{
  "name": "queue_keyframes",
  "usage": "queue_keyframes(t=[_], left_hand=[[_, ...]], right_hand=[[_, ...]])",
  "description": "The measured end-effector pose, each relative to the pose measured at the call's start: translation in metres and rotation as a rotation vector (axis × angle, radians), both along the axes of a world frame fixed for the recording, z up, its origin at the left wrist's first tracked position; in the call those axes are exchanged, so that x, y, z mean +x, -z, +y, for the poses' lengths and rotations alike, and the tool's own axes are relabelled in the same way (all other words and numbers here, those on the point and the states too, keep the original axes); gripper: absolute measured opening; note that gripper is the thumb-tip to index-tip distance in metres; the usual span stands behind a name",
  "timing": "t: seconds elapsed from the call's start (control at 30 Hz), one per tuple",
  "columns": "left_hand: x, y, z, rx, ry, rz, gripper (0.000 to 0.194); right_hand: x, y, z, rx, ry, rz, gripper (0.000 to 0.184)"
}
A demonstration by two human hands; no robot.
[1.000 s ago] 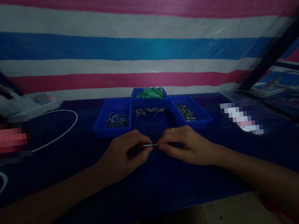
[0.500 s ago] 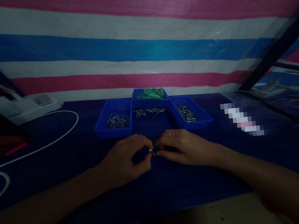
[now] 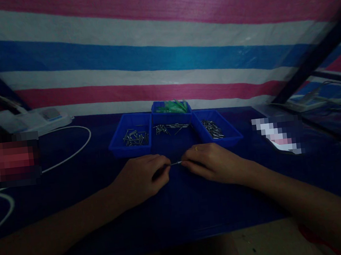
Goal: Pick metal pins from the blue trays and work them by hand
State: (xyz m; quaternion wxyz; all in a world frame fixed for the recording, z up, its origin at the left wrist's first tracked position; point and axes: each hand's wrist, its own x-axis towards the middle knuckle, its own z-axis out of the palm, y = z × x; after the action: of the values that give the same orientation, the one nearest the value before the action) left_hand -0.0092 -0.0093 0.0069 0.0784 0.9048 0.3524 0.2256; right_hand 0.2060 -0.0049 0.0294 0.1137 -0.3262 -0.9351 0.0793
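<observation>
The left hand [image 3: 145,174] and the right hand [image 3: 213,161] face each other over the dark blue surface [image 3: 179,211], and there is a small gap between their fingertips. A thin metal pin [image 3: 176,163] crosses this gap, almost level. The left hand is pinching one end of it with thumb and finger, and the right hand is grasping the other end in the same way. The finer details of the pin are too small to tell. On a finger of the right hand there is a gold-coloured ring [image 3: 196,149].

Beyond the hands, three blue trays are standing close together. The left tray [image 3: 132,150] contains a loose pile of short pins [image 3: 135,137], and the right tray [image 3: 228,136] contains a denser pile of metal pieces [image 3: 212,129]. The back tray [image 3: 154,109] is between them and farther away, and it holds green pieces [image 3: 176,106]. In the space between the left and right trays, scattered pins [image 3: 161,129] are lying on the surface, some of them side by side.

A white cable [image 3: 89,132] makes a curve on the left side, near a white box [image 3: 46,121]. Behind everything hangs a striped sheet [image 3: 175,58].
</observation>
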Motion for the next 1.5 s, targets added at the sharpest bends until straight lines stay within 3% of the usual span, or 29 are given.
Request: queue_keyframes(t=[0.13, 0.5, 0.67, 0.97, 1.27, 1.5], left_hand=[[-0.001, -0.001, 0.001, -0.013, -0.008, -0.038, 0.012], [-0.001, 0.0, -0.001, 0.166, 0.103, -0.122, 0.013], [-0.001, 0.003, 0.004, 0.08, 0.009, -0.064, 0.015], [0.001, 0.004, 0.004, -0.023, -0.004, 0.056, 0.012], [0.0, 0.004, 0.007, 0.003, 0.002, -0.037, 0.011], [-0.002, 0.006, 0.003, 0.086, 0.154, -0.146, 0.012]], right_hand=[[0.001, -0.001, 0.002, -0.011, 0.021, 0.008, 0.025], [-0.002, 0.003, -0.001, -0.008, -0.036, -0.022, 0.023], [0.001, -0.001, 0.001, 0.101, 0.014, 0.026, 0.027], [0.001, -0.004, -0.005, 0.187, -0.085, 0.17, 0.025], [0.003, 0.001, 0.001, 0.11, 0.014, 0.061, 0.019], [-0.001, 0.008, 0.001, -0.034, -0.051, 0.013, 0.017]])
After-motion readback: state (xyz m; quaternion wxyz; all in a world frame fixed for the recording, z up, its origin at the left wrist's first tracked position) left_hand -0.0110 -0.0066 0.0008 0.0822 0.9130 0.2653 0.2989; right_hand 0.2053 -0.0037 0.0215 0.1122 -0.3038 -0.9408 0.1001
